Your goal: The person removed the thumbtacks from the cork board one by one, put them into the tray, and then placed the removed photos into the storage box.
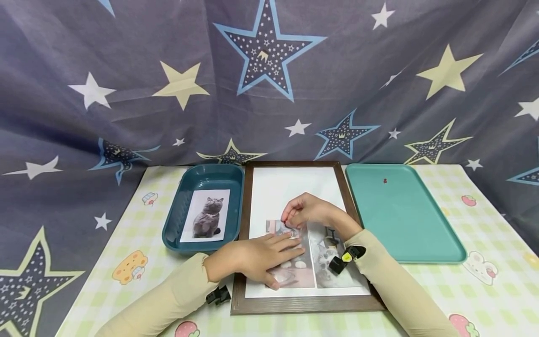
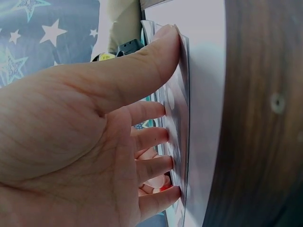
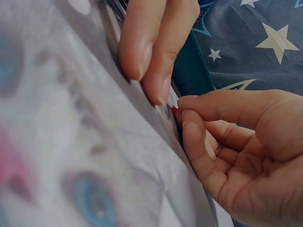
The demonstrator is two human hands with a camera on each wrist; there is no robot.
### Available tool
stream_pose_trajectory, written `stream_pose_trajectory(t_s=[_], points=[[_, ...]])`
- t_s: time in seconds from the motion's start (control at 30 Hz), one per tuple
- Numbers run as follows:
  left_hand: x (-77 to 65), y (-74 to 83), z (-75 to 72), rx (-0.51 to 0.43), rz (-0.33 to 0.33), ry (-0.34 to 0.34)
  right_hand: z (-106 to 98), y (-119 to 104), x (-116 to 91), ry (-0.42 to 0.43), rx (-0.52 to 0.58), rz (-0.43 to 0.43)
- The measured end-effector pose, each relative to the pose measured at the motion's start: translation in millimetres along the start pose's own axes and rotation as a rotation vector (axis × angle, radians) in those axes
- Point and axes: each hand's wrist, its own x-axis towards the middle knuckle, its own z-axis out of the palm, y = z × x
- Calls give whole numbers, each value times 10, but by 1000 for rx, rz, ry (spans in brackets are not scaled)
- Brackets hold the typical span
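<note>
A brown-framed white board (image 1: 307, 305) lies in front of me with two photos on it. My left hand (image 1: 262, 257) rests with straight, spread fingers on the left photo (image 1: 300, 280). In the left wrist view, the thumb and fingertips (image 2: 156, 166) press against that photo's surface. My right hand (image 1: 309, 211) pinches a small red pushpin (image 3: 173, 110) between thumb and index finger, at the photo's top edge. Its point is hidden. Beside it, below the right wrist, lies the right photo (image 1: 334, 276); a white cat's face with blue eyes (image 3: 57, 94) fills the right wrist view.
Left of the board, a dark teal tray (image 1: 171, 224) holds a photo of a grey cat (image 1: 206, 217). A green tray (image 1: 404, 220) on the right has another red pushpin (image 1: 385, 180) near its back. A starry curtain (image 1: 269, 126) hangs behind the checkered tablecloth (image 1: 438, 290).
</note>
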Motion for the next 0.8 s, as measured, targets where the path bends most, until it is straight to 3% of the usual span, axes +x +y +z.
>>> stream_pose_trajectory(t_s=[0.43, 0.8], points=[[49, -32, -12, 21, 13, -2, -24, 31, 6, 19, -12, 15], [41, -30, -11, 103, 45, 60, -16, 16, 12, 2, -18, -6]])
